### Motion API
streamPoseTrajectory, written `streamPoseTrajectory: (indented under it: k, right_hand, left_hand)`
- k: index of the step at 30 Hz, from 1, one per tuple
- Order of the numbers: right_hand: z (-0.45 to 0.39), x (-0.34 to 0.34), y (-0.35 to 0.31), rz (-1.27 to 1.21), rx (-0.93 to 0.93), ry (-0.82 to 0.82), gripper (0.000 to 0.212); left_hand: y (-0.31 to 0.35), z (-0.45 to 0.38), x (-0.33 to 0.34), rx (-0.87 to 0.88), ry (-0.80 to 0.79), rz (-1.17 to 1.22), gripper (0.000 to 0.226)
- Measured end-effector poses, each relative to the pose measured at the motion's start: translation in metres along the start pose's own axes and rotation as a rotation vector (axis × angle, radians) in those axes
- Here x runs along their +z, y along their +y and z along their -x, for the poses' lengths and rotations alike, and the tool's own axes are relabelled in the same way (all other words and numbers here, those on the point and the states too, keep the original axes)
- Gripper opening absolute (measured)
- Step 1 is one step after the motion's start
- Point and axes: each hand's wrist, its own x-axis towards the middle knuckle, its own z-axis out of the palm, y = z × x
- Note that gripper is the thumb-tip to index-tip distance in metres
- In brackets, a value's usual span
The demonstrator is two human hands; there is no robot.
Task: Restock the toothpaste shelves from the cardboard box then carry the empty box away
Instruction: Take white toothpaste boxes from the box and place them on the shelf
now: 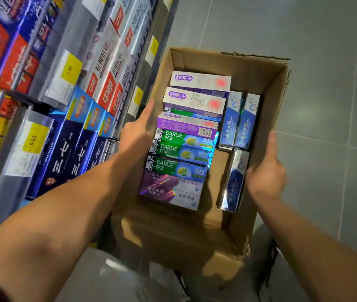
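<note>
An open cardboard box (234, 68) sits low in front of me, holding several toothpaste cartons. Green Darlie cartons (179, 151) lie stacked in its left half, with white-and-purple cartons (195, 101) beyond them and purple ones (171, 190) nearer me. Blue-and-white cartons (239, 123) stand along the right side. My left hand (136, 131) presses flat on the outside of the box's left wall. My right hand (267, 171) grips the right wall, thumb along the outside and fingers curled over the rim.
Toothpaste shelves (48, 90) run along the left, packed with red, white and dark blue cartons behind yellow price tags (34, 138). Grey tiled floor (325, 83) spreads to the right. My knees in grey trousers (112, 277) are under the box.
</note>
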Motion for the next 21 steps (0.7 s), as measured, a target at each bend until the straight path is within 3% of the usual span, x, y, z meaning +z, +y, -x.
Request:
streamPoseTrajectory:
  k: [4, 6, 11, 14, 17, 21]
  right_hand:
    - [0.000, 0.006, -0.002, 0.009, 0.011, 0.003, 0.098]
    - [-0.002, 0.006, -0.006, 0.145, -0.056, -0.021, 0.100]
    - [-0.012, -0.006, -0.038, 0.474, -0.162, -0.116, 0.089]
    - [-0.015, -0.006, -0.072, 0.539, -0.380, -0.139, 0.074]
    - [-0.017, 0.004, -0.103, 0.484, -0.475, -0.256, 0.054]
    - [-0.038, 0.029, -0.112, 0.421, -0.576, -0.356, 0.044]
  left_hand:
    - [0.004, -0.008, -0.001, -0.059, -0.061, -0.119, 0.082]
    - [0.007, -0.005, 0.000, -0.093, -0.060, -0.126, 0.085]
    - [0.012, 0.013, -0.002, 0.101, 0.251, 0.142, 0.048]
    - [0.019, 0.021, -0.002, 0.161, 0.315, 0.202, 0.048]
    - [0.021, 0.018, 0.000, 0.237, 0.258, 0.290, 0.048]
    - [0.030, 0.006, 0.007, 0.073, 0.089, 0.458, 0.036]
